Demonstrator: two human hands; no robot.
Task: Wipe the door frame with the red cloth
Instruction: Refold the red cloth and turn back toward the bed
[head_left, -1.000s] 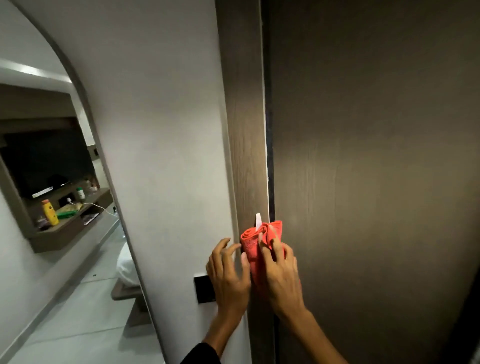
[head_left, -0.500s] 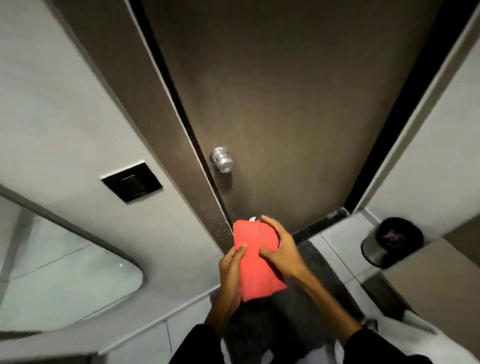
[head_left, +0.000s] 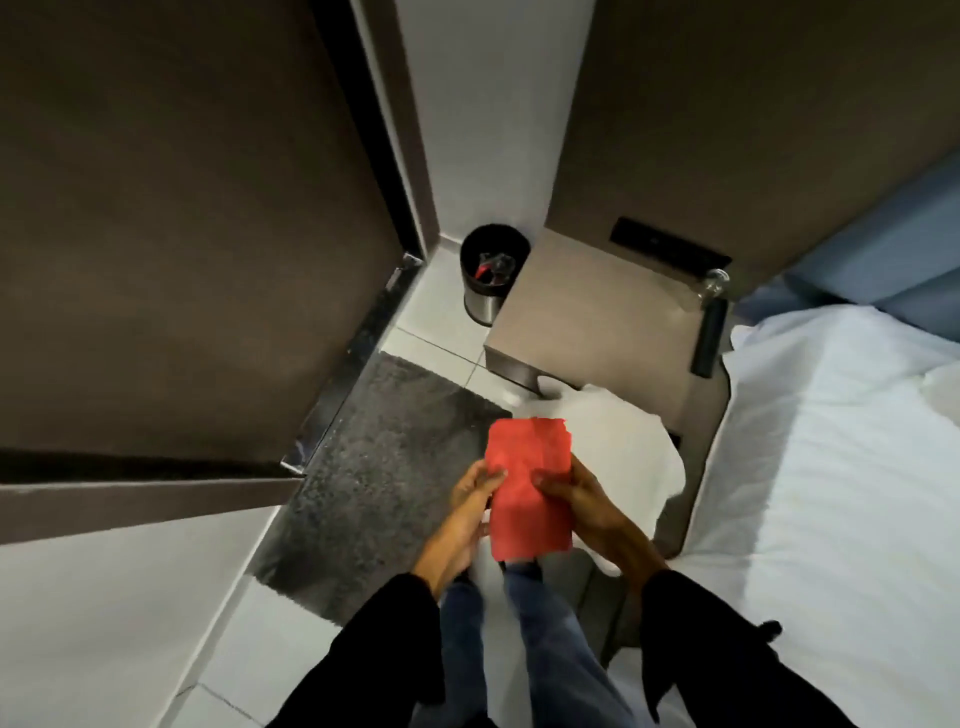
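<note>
The red cloth (head_left: 527, 488) is folded into a flat rectangle and held in front of my body, above the floor. My left hand (head_left: 470, 499) grips its left edge with the thumb on top. My right hand (head_left: 576, 496) grips its right edge the same way. The brown door (head_left: 182, 208) fills the upper left. One brown strip of the door frame (head_left: 145, 501) runs below the door at the left, another strip (head_left: 400, 104) stands beside the door at the top centre. Both hands and the cloth are away from the frame.
A dark grey mat (head_left: 384, 467) lies on the tiled floor before the door's metal threshold (head_left: 353, 353). A black bin (head_left: 493, 270) stands in the corner beside a brown side table (head_left: 597, 322). A white-sheeted bed (head_left: 831, 467) fills the right. My jeans-clad legs (head_left: 519, 649) are below.
The view has swung down and right from the door frame to the floor. Both hands carried the cloth off the frame and now hold it folded flat, away from the door.
</note>
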